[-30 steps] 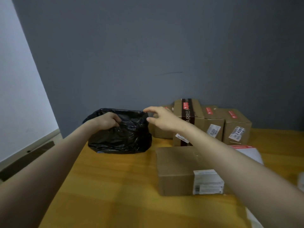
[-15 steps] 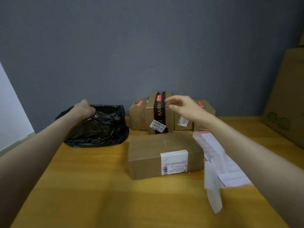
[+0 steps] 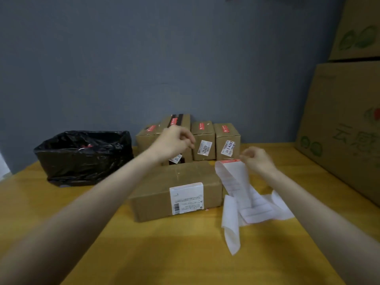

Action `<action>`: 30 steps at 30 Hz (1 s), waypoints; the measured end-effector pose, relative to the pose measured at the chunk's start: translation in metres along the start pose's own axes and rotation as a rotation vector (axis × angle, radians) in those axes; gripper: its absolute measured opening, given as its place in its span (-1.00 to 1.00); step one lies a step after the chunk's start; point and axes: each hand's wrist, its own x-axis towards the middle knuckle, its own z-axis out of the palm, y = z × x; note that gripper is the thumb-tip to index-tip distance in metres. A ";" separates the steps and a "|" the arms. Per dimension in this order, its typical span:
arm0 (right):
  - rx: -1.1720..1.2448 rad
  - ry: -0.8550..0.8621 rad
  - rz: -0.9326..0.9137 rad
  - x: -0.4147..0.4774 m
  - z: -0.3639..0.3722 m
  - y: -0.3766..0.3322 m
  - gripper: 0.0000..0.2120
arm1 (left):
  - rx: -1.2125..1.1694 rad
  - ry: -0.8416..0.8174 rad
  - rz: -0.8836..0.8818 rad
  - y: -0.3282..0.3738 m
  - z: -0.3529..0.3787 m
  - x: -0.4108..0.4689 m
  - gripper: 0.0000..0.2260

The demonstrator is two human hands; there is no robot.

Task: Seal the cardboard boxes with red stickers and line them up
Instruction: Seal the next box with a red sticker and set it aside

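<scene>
Desk (image 3: 164,254) surface is stretching open before the long cardboard box (image 3: 176,186). A black bag (image 3: 84,157) is bounding the left, large cartons (image 3: 345,130) the right, and four red-stickered small boxes (image 3: 202,132) are lining the wall. The right hand (image 3: 257,159) grip is pinching the sticker strip (image 3: 232,177) beside the long box. The left hand (image 3: 174,140) is hovering over the row, fingers curled, its grip too blurred to tell.
</scene>
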 end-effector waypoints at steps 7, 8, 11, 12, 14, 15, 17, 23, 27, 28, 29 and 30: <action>0.207 0.024 0.228 0.005 0.015 0.035 -0.68 | -1.021 -0.097 -0.461 0.032 0.082 0.016 -0.87; 0.218 0.009 0.243 0.006 0.017 0.035 -0.65 | -1.099 -0.110 -0.513 0.033 0.091 0.019 -0.88; 0.192 0.040 0.234 0.010 0.024 0.037 -0.64 | -0.961 -0.114 -0.540 0.041 0.118 0.020 -0.83; 0.154 0.071 0.210 0.010 0.025 0.037 -0.65 | -0.890 -0.122 -0.529 0.043 0.127 0.020 -0.72; 0.114 0.125 0.147 0.010 0.026 0.039 -0.64 | -0.786 -0.164 -0.537 0.048 0.143 0.020 -0.41; 0.116 0.138 0.114 0.010 0.026 0.040 -0.63 | -0.766 -0.166 -0.550 0.052 0.148 0.019 -0.34; 0.131 0.138 0.088 0.010 0.027 0.040 -0.61 | -0.802 -0.098 -0.582 0.054 0.156 0.020 -0.40; 0.090 0.135 0.056 0.010 0.029 0.041 -0.58 | -0.962 0.169 -0.658 0.039 0.180 0.024 -0.70; 0.074 0.139 0.019 0.006 0.027 0.042 -0.60 | -0.970 0.341 -0.608 0.031 0.191 0.027 -0.76; 0.066 0.155 0.005 0.005 0.027 0.043 -0.61 | -0.979 0.368 -0.601 0.031 0.193 0.024 -0.76; 0.056 0.179 -0.015 0.004 0.028 0.043 -0.61 | -0.983 0.389 -0.589 0.030 0.195 0.022 -0.76; 0.048 0.213 -0.044 0.003 0.030 0.044 -0.62 | -0.987 0.409 -0.567 0.029 0.197 0.021 -0.77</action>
